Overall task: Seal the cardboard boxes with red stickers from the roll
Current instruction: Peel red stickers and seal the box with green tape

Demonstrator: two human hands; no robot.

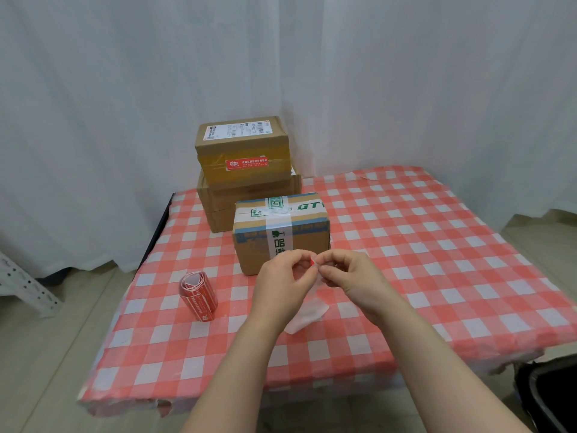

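On the counter (pixel 406 245), under a red and white checked cloth, three cardboard boxes. At the back, a stack of two: top box (pixel 242 148) already sealed, with one red sticker (pixel 246 164) across its front seam. Lower box (pixel 231 203) of the stack mostly covered by the others; no sticker visible on the part in view. In front, the near box (pixel 281 232), wrapped in white and green printed tape, with no red sticker seen yet. So, by judgement, one box done and one or two left.

Just before the near box, left hand (pixel 282 285) and right hand (pixel 356 279) together, fingers (pixel 301 256) of both pinched closed on a small piece with a red corner (pixel 312 261), probably a sticker in the middle of peeling from its backing. Below the hands, a white strip (pixel 307 314) hanging down to the cloth, likely backing paper. To the left, well apart from the hands, the sticker roll (pixel 197 295) lying on the cloth, loosely wound.

Hard to tell: most of the sticker hidden between the fingers, so size and amount peeled unknown. Print on the labels too small to read. Far sides of all boxes out of sight.
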